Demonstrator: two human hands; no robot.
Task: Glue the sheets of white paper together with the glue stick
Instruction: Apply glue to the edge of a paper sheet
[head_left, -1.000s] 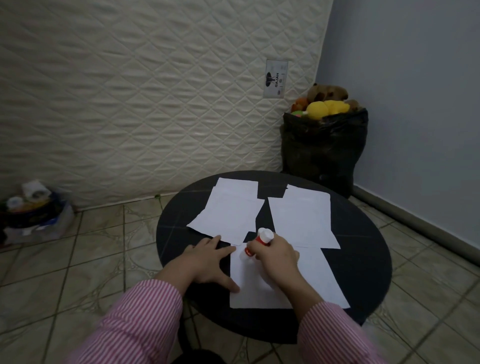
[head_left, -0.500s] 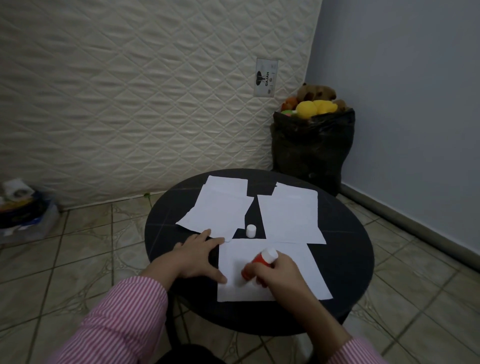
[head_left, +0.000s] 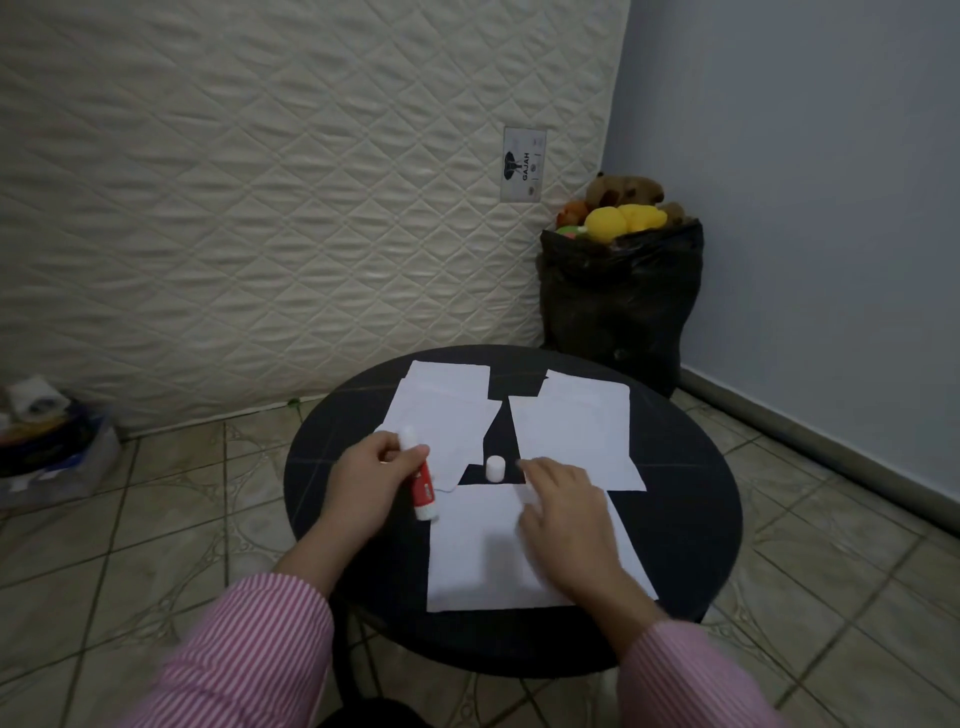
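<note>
Both forearms reach forward over the round black table (head_left: 691, 499). The left hand (head_left: 371, 486), at nine o'clock, is curled around the red glue stick (head_left: 422, 480), its white tip up. The right hand (head_left: 563, 514), blurred, lies loosely open on the nearest white sheet (head_left: 467, 551). The white cap (head_left: 494, 468) stands at twelve o'clock of that sheet.

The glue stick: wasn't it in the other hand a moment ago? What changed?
Yes. The glue stick passed from the right hand to the left hand, which lifted off the near sheet. The right hand, now empty, reaches toward the cap. The sheets stayed put.
</note>
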